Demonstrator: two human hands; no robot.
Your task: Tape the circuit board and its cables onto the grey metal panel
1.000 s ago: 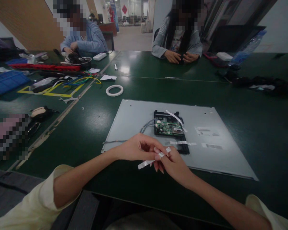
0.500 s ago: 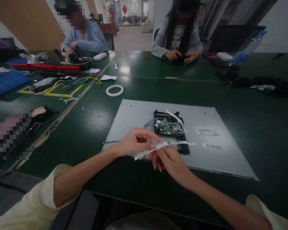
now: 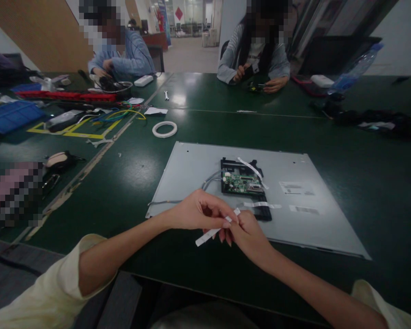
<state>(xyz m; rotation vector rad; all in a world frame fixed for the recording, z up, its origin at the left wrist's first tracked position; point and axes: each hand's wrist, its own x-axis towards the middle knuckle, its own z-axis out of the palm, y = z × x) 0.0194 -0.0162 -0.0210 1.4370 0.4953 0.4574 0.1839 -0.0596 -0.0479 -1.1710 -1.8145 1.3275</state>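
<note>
Left hand [image 3: 195, 211] and right hand [image 3: 248, 233] both pinch one white tape strip [image 3: 208, 235], fingers closed on it; circuit board [image 3: 241, 182] at 12 o'clock on grey panel [image 3: 192, 169].

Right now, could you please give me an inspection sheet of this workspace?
Surface: dark green table, with a grey panel lying flat on it.
Job's things: white strip; circuit board on the panel.
Clutter: tape roll, blue tray, water bottle.
Grips: left hand and right hand both pinch the strip.
Cables: grey cable runs from the board; coloured wires far left.
Surroundings: two people seated across the table, handling small things.
</note>
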